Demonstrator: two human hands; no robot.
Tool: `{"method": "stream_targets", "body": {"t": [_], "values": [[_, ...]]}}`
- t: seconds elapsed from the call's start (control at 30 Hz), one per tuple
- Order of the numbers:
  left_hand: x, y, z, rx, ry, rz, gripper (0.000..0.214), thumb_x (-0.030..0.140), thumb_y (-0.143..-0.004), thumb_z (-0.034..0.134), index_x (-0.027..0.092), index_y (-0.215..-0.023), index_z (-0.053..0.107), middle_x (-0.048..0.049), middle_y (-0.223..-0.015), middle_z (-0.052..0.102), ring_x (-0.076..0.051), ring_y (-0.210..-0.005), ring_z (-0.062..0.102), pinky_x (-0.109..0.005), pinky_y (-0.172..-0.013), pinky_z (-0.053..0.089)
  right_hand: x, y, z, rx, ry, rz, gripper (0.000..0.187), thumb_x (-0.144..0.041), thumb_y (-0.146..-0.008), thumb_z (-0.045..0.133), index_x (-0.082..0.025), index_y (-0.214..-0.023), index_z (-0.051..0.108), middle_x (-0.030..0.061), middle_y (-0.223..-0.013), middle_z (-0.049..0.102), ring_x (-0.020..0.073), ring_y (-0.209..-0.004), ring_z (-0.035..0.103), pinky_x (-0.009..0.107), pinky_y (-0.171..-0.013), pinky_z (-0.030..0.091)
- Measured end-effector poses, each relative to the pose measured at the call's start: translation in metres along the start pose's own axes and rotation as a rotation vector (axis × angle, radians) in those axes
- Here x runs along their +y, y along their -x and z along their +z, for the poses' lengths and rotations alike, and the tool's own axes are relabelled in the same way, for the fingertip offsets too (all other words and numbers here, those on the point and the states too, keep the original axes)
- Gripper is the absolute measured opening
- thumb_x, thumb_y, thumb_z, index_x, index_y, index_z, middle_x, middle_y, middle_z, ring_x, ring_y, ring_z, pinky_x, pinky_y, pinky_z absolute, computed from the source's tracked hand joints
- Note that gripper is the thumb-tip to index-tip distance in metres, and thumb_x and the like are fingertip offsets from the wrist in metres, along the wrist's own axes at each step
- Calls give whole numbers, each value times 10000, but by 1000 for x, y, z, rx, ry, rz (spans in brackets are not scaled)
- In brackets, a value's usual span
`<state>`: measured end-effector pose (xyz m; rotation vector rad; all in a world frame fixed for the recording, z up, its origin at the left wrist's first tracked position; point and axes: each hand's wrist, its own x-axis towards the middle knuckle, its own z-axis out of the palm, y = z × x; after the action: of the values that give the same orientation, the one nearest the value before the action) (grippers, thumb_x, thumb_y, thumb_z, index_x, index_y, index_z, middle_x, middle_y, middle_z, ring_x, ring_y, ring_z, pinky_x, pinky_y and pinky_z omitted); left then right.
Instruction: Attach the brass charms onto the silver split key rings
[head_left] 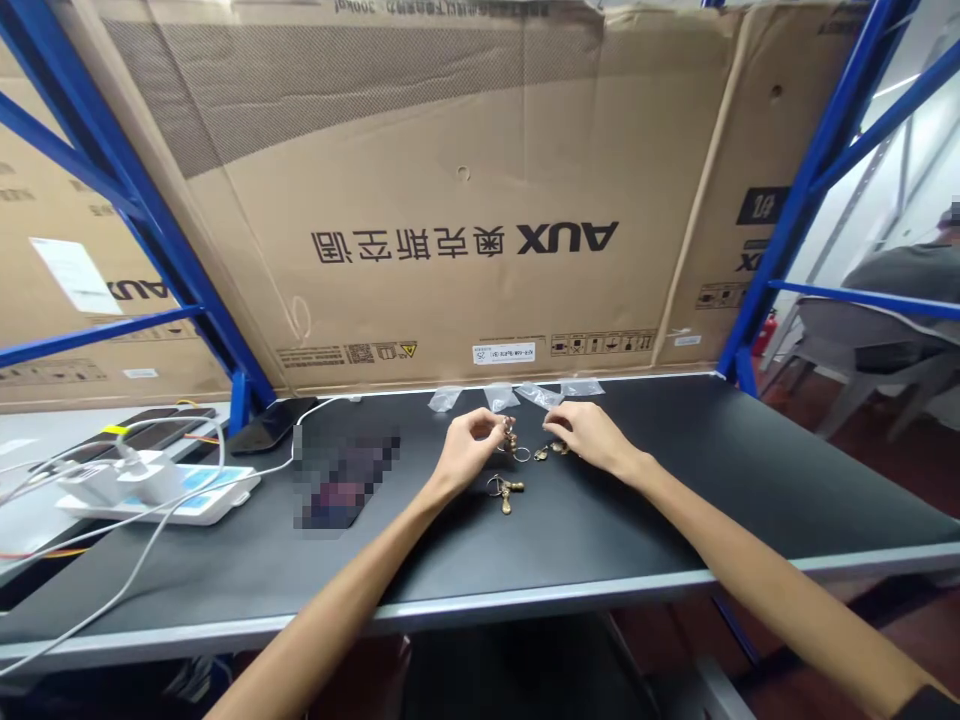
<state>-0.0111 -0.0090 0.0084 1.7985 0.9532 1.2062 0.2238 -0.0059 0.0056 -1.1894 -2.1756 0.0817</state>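
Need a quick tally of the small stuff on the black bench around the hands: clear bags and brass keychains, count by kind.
Clear plastic bags: 4
Brass keychains: 3, one lying apart, one at the left hand, one at the right hand
Total: 7

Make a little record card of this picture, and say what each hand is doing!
Left hand: fingers pinch a brass charm on a ring
Right hand: beside another brass charm
On the table: a third brass charm with a ring, clear plastic bags
Table: black tabletop
Behind: AUX cardboard box
Off to the side: power strip
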Motion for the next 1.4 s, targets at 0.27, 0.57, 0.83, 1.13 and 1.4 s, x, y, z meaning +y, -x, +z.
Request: {"method": "stream_targets", "body": {"t": [0.27,0.57,0.83,1.13,1.4], "values": [[-2,0,-1,-8,41,-15,251,384,-820,668,134,-818,686,-115,-919,756,-216,-775,719,-342,-760,576,-3,3,-2,-187,72,-229,141,-295,-896,638,-234,-949,754,58,-900,718,207,-856,640,327,-802,485],[-1,0,-2,-18,-18,10,243,379,-822,649,140,-793,681,-123,-981,756,-235,-866,724,-343,-788,582,-10,3,3,-138,-32,-209,126,-245,-911,610,-227,-899,734,51,-895,725,208,-852,646,337,-809,480],[10,9,4,-74,-182,139,150,273,-834,598,162,-810,696,-72,-934,755,-205,-840,713,-339,-821,559,-31,2,-5,30,-271,25,232,-341,-937,546,-189,-880,711,52,-893,743,182,-770,669,321,-747,522],[11,11,9,-89,-298,234,131,215,-859,580,168,-865,702,-45,-891,752,-168,-784,686,-296,-792,533,-38,3,7,57,-422,87,232,-363,-939,538,-201,-872,689,34,-845,742,179,-768,678,309,-736,516],[11,10,10,-67,-332,246,141,224,-856,577,179,-894,706,-44,-902,750,-180,-812,687,-300,-810,532,-45,6,13,140,-444,86,222,-363,-935,538,-207,-873,683,31,-825,722,186,-744,663,312,-735,515]]}}
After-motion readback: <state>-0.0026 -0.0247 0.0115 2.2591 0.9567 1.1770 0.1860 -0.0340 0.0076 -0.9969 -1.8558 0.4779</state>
